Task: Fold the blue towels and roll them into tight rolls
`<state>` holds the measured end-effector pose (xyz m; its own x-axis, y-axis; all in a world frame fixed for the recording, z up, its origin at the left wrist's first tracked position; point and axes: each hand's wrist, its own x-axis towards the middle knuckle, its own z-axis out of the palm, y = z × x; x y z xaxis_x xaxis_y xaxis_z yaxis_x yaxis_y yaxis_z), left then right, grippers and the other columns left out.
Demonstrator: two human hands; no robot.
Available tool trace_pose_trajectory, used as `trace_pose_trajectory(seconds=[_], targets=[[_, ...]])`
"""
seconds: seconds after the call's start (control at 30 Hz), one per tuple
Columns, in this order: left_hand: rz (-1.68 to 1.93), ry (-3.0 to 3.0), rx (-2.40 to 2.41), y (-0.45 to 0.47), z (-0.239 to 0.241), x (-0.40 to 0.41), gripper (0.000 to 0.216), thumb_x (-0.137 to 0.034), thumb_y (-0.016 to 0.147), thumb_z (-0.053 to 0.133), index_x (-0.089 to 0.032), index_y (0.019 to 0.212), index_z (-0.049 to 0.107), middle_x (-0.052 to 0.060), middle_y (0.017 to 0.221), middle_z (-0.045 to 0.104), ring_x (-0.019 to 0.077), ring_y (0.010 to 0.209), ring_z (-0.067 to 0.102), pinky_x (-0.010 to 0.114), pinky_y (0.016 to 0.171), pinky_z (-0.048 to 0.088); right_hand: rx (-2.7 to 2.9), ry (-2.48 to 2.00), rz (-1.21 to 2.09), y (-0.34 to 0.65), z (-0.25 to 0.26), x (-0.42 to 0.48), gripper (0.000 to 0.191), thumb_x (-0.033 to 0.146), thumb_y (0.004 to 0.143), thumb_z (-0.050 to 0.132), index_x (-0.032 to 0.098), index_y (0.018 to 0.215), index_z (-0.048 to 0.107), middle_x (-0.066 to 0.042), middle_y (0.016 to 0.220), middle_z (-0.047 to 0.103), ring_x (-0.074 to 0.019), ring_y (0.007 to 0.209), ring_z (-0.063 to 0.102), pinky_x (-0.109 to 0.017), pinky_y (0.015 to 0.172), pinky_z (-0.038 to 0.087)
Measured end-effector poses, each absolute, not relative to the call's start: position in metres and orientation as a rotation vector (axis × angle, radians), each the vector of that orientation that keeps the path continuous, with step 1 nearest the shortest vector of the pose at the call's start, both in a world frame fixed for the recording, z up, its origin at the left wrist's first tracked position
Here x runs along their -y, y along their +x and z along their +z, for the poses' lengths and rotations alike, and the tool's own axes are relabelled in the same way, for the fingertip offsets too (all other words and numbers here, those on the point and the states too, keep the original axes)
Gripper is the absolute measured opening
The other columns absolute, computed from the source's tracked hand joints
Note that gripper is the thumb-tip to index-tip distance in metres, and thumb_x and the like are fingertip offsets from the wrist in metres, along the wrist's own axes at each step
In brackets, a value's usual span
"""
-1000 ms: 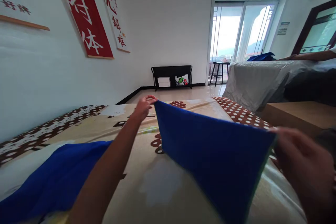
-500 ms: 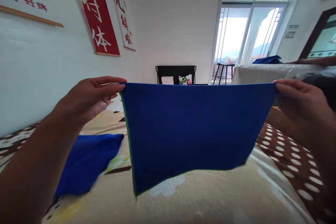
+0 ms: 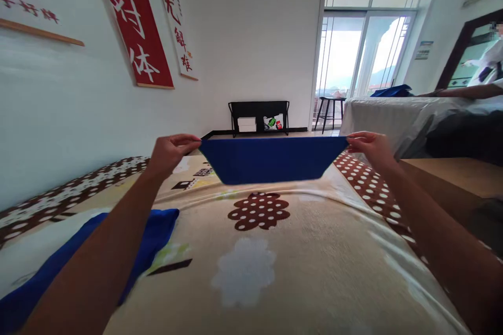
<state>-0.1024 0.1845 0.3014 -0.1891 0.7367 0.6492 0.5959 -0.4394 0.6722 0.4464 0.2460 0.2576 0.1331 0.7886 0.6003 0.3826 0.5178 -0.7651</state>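
Observation:
A blue cloth (image 3: 271, 161) is stretched between my two hands, its top edge taut and almost level. At its left corner my left hand (image 3: 172, 154) pinches it, closed. My right hand (image 3: 371, 147), also closed, grips the right corner between thumb and fingers. The cloth hangs over the far part of a beige patterned blanket (image 3: 322, 251); whether its lower edge touches the blanket I cannot tell. Another piece of blue cloth (image 3: 155, 235) lies on the blanket at the left, partly hidden behind my left forearm.
A wall with hanging scrolls (image 3: 133, 21) runs along the left. Beyond the blanket stands a black rack (image 3: 259, 110). At the right, a covered table (image 3: 377, 115) carries blue fabric (image 3: 392, 91), with another person's arm (image 3: 467, 91) by it. A stool (image 3: 332, 104) stands near the window.
Both hands have moved forward, away from me, carrying the cloth. It now appears smaller and shallower, and more of the blanket shows in front of it.

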Motion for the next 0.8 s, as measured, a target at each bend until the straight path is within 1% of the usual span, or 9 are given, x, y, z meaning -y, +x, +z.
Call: trace_pose_trajectory(seconds=[0.1,0.2,0.27,0.3,0.37,0.47,0.53,0.67,0.8], targets=[[1.709,2.035,-1.684,-0.104,0.292,-0.175,0.038,-0.049,0.075,0.073,-0.019,0.098,0.072,-0.001,0.087,0.069,0.0136,0.078,0.056,0.030,0.082,0.045,1.606,-1.156,0.238,0.460,0.244,-0.243,0.057,0.047,0.082,0.062,-0.004,0.108,0.067,-0.005,0.074,0.070,-0.0041,0.064,0.061,-0.015,0.064,0.040],[1.591,2.194,-1.748,-0.104,0.246,-0.150,0.026,-0.047,0.078,0.071,-0.024,0.090,0.072,0.000,0.096,0.068,0.0174,0.091,0.058,0.033,0.092,0.043,1.752,-1.244,0.114,0.468,0.193,-0.219,0.050,0.049,0.080,0.065,0.003,0.098,0.073,0.000,0.065,0.066,-0.0009,0.055,0.051,-0.013,0.057,0.033],[1.458,2.301,-1.738,-0.105,0.199,-0.123,0.016,-0.043,0.079,0.069,-0.028,0.085,0.072,0.000,0.100,0.068,0.0202,0.101,0.059,0.035,0.097,0.041,1.860,-1.269,0.076,0.470,0.145,-0.189,0.038,0.045,0.082,0.067,0.011,0.096,0.075,0.001,0.064,0.065,-0.0030,0.053,0.050,-0.015,0.054,0.035],[1.369,2.354,-1.724,-0.105,0.173,-0.107,0.011,-0.040,0.080,0.069,-0.030,0.083,0.073,-0.001,0.099,0.070,0.0210,0.100,0.061,0.035,0.095,0.041,1.913,-1.271,0.068,0.470,0.120,-0.171,0.031,0.043,0.084,0.067,0.015,0.095,0.075,0.000,0.066,0.067,-0.0048,0.054,0.053,-0.016,0.054,0.037],[1.168,2.473,-1.685,-0.107,0.120,-0.073,0.007,-0.031,0.081,0.067,-0.033,0.081,0.074,-0.002,0.092,0.074,0.0210,0.091,0.066,0.035,0.086,0.042,1.994,-1.265,0.056,0.470,0.070,-0.135,0.022,0.037,0.089,0.062,0.020,0.094,0.074,-0.001,0.075,0.071,-0.0090,0.060,0.061,-0.019,0.058,0.045],[0.822,2.794,-1.622,-0.110,0.053,-0.030,0.030,-0.012,0.088,0.051,-0.032,0.093,0.073,-0.003,0.100,0.077,0.0191,0.094,0.070,0.036,0.086,0.041,2.059,-1.252,0.027,0.471,0.013,-0.092,0.017,0.032,0.091,0.059,0.023,0.089,0.073,-0.002,0.083,0.074,-0.0138,0.071,0.069,-0.023,0.065,0.052],[0.688,2.873,-1.637,-0.112,0.030,-0.011,0.039,-0.007,0.089,0.045,-0.031,0.102,0.073,-0.001,0.107,0.077,0.0193,0.101,0.069,0.038,0.091,0.042,2.099,-1.251,-0.046,0.476,-0.006,-0.076,0.016,0.028,0.092,0.057,0.024,0.091,0.072,-0.002,0.084,0.074,-0.0143,0.073,0.070,-0.025,0.068,0.053],[0.619,2.885,-1.657,-0.120,0.025,0.006,0.046,-0.009,0.087,0.044,-0.036,0.113,0.072,-0.001,0.113,0.075,0.0220,0.103,0.069,0.041,0.091,0.047,2.224,-1.182,-0.309,0.489,-0.013,-0.060,0.013,0.023,0.092,0.060,0.025,0.099,0.071,0.000,0.088,0.074,-0.0127,0.076,0.070,-0.027,0.077,0.053],[0.564,2.903,-1.599,-0.120,0.028,0.017,0.059,-0.006,0.083,0.039,-0.038,0.124,0.066,0.000,0.113,0.074,0.0226,0.105,0.067,0.040,0.090,0.049,2.302,-1.126,-0.396,0.497,-0.016,-0.043,0.014,0.021,0.091,0.061,0.024,0.100,0.071,0.000,0.090,0.075,-0.0124,0.077,0.071,-0.027,0.083,0.053]])
